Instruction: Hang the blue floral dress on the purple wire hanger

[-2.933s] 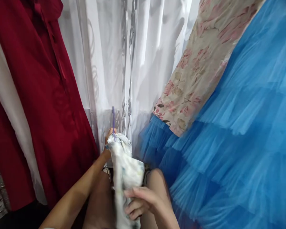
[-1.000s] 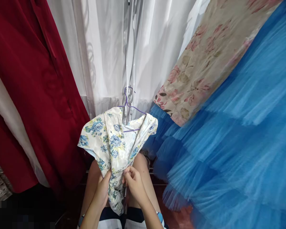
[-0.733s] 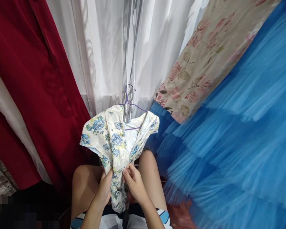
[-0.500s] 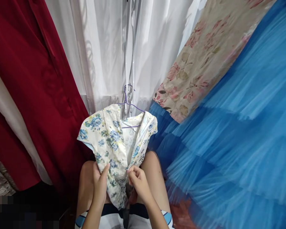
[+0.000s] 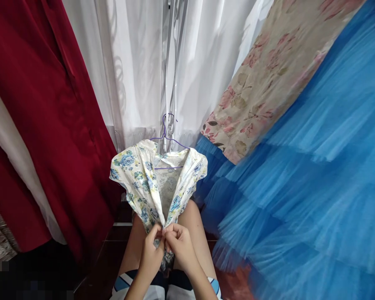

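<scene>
A white short-sleeved blouse (image 5: pixel 139 173) with blue flowers hangs on a purple wire hanger (image 5: pixel 164 132) between my knees. Its neckline opens in a V towards me, with the inside of the back showing. At the bottom of the V my left hand (image 5: pixel 153 246) pinches one front edge of the blouse. My right hand (image 5: pixel 179 241) pinches the other front edge, and the fingertips of both hands meet there. Whatever small fastening may lie between the fingers is hidden. The lower part of the blouse hangs below my hands.
A dark red cloth (image 5: pixel 56 137) hangs at the left. White curtains (image 5: pixel 137 75) hang behind the hanger, with pale straps (image 5: pixel 169 79) dangling before them. At the right are a beige floral garment (image 5: pixel 253 96) and a layered blue tulle skirt (image 5: pixel 303 200).
My left hand has moved from the blouse's left side to the centre front and now pinches cloth beside my right hand. The two front edges have come together there.
</scene>
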Demonstrator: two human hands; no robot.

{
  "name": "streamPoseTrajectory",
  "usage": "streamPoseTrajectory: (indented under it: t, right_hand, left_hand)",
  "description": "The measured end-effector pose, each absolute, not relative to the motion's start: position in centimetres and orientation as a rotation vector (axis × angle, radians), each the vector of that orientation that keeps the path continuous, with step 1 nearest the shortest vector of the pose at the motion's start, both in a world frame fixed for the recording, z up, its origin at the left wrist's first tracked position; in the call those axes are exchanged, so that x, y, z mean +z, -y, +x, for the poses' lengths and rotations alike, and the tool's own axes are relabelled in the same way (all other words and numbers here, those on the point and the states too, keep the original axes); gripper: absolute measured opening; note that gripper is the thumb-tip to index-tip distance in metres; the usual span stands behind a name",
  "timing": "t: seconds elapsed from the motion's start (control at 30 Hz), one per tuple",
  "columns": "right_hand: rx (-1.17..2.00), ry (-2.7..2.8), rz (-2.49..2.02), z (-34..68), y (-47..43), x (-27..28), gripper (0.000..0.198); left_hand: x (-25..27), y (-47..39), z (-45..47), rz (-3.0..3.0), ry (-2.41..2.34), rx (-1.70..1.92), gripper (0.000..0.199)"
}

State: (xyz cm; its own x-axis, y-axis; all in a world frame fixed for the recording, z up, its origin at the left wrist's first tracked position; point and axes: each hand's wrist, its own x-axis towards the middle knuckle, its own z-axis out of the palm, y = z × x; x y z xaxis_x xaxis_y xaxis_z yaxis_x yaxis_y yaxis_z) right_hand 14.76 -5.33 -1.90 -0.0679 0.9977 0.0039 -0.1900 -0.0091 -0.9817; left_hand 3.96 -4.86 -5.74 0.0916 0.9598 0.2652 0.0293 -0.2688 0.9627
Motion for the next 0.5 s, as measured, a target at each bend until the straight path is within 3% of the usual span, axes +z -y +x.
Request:
streamPoseTrajectory:
  t: [0.2,0.5]
  right_hand:
    - [1.273,1.078,-0.991,14.3,2.6,1.9,0.032]
    - [1.024,1.13,-0.805,14.1,-9.6,15.6,0.027]
  left_hand:
    - [-5.9,4.0,1.6,1.649,-1.095,1.249,0.023]
    - [-9.3,0.6,1.7,1.668,-1.085,1.285,0.028]
